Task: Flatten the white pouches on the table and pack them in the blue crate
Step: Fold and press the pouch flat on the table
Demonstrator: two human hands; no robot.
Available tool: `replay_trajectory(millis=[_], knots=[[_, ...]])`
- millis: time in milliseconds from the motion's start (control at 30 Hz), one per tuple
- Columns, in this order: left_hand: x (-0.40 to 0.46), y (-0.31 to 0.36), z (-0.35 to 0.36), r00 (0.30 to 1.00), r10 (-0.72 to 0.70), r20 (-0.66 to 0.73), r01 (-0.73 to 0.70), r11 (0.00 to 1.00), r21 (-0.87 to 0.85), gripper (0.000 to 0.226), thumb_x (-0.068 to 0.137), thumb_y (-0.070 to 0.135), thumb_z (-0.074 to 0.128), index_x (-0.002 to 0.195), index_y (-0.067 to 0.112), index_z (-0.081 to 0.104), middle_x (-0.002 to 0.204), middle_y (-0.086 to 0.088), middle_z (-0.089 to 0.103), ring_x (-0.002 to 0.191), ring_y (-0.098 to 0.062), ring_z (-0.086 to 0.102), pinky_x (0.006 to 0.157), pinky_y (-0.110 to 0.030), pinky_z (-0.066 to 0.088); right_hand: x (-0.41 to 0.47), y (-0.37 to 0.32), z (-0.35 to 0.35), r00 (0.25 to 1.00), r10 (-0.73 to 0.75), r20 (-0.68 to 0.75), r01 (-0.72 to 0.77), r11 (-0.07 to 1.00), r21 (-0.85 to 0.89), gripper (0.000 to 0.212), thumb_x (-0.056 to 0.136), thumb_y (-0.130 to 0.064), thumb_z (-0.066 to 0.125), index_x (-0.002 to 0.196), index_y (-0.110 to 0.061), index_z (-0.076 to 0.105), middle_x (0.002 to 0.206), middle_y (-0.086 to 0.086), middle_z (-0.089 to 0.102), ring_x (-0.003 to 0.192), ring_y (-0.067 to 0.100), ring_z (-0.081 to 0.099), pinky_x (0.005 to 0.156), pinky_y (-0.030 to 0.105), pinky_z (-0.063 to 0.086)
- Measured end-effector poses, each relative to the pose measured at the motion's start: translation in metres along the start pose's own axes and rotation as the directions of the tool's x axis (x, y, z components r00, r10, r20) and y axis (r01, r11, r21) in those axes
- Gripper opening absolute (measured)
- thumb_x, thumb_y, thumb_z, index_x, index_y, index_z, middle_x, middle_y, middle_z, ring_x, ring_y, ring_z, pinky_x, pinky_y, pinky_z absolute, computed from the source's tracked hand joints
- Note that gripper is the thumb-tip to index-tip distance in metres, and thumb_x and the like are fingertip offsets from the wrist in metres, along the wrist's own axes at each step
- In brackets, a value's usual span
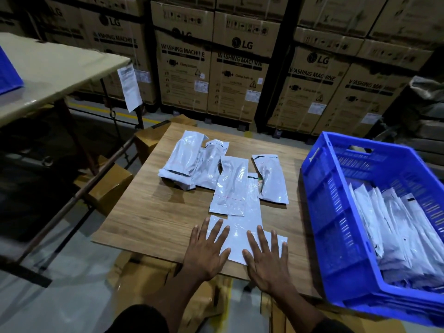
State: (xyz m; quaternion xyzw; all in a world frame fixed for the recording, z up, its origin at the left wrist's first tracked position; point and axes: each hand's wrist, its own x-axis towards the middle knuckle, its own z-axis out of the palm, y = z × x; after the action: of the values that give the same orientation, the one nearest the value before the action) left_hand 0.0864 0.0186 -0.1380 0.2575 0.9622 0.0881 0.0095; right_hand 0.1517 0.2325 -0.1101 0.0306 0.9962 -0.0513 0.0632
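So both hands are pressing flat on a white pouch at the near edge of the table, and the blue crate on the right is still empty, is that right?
Not quite. The head view shows the blue crate already holds a stack of white pouches. The rest stands: the left hand and right hand press flat on a white pouch at the table's near edge.

The stacked cardboard boxes (237,75) from ten to two o'clock carry the "LG" logo and "WASHING MACHINE" in black. Smaller print reads "Clamp bottom". The white stickers on them are too small to read.
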Motion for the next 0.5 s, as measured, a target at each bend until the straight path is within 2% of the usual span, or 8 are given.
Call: replay_trajectory(millis=[100, 200, 267, 367, 433, 500], knots=[[0.000, 0.004, -0.001, 0.999, -0.035, 0.013, 0.035, 0.999, -0.002, 0.064, 0.100, 0.060, 0.033, 0.156, 0.030, 0.039, 0.167, 0.002, 0.027, 0.152, -0.037, 0.023, 0.115, -0.060, 0.014, 0.002, -0.004, -0.007, 0.998, 0.037, 0.045, -0.039, 0.998, 0.051, 0.056, 0.102, -0.059, 0.005, 0.155, -0.047, -0.010, 0.159, -0.020, -0.029, 0.150, 0.025, -0.025, 0.117, 0.060, -0.011], [0.005, 0.014, -0.006, 0.998, -0.066, -0.016, 0.066, 0.998, -0.021, 0.064, 0.098, 0.058, 0.034, 0.151, 0.023, 0.047, 0.162, -0.004, 0.036, 0.150, -0.039, 0.028, 0.114, -0.063, 0.016, 0.010, -0.014, -0.016, 0.992, 0.109, 0.068, -0.116, 0.985, 0.127, 0.055, 0.102, -0.054, 0.004, 0.157, -0.044, 0.003, 0.164, -0.017, -0.017, 0.151, 0.026, -0.020, 0.115, 0.064, -0.010], [0.010, 0.020, -0.012, 0.999, -0.039, -0.026, 0.039, 0.999, -0.003, 0.065, 0.099, 0.055, 0.035, 0.151, 0.018, 0.047, 0.163, -0.006, 0.034, 0.152, -0.037, 0.024, 0.116, -0.060, 0.016, 0.012, -0.020, -0.019, 0.998, 0.054, 0.034, -0.056, 0.997, 0.055, 0.062, 0.098, -0.058, -0.006, 0.157, -0.042, 0.002, 0.164, -0.016, -0.018, 0.151, 0.027, -0.019, 0.113, 0.066, -0.011], [0.014, 0.022, -0.008, 0.999, 0.034, -0.011, -0.034, 0.999, 0.038, 0.063, 0.100, 0.054, 0.032, 0.153, 0.020, 0.045, 0.165, -0.005, 0.031, 0.153, -0.036, 0.020, 0.117, -0.056, 0.017, 0.010, -0.022, -0.014, 0.996, -0.033, 0.077, 0.033, 0.999, -0.006, 0.081, 0.082, -0.066, -0.027, 0.156, -0.045, -0.004, 0.162, -0.019, -0.022, 0.151, 0.023, -0.022, 0.113, 0.067, -0.011], [0.015, 0.021, -0.002, 1.000, 0.022, 0.004, -0.022, 0.999, 0.028, 0.062, 0.100, 0.054, 0.031, 0.152, 0.024, 0.047, 0.164, -0.003, 0.033, 0.152, -0.038, 0.021, 0.116, -0.054, 0.019, 0.008, -0.021, -0.011, 0.996, -0.022, 0.086, 0.022, 1.000, 0.004, 0.074, 0.085, -0.066, -0.021, 0.155, -0.047, -0.009, 0.160, -0.021, -0.025, 0.149, 0.022, -0.026, 0.113, 0.066, -0.012], [0.013, 0.020, 0.001, 1.000, 0.001, 0.014, -0.001, 1.000, 0.015, 0.061, 0.100, 0.055, 0.031, 0.152, 0.027, 0.046, 0.163, -0.001, 0.034, 0.150, -0.042, 0.025, 0.117, -0.055, 0.026, 0.010, -0.020, -0.013, 0.994, -0.022, 0.111, 0.019, 0.999, 0.032, 0.061, 0.095, -0.061, -0.006, 0.155, -0.047, -0.010, 0.159, -0.023, -0.026, 0.148, 0.021, -0.029, 0.113, 0.065, -0.013]])
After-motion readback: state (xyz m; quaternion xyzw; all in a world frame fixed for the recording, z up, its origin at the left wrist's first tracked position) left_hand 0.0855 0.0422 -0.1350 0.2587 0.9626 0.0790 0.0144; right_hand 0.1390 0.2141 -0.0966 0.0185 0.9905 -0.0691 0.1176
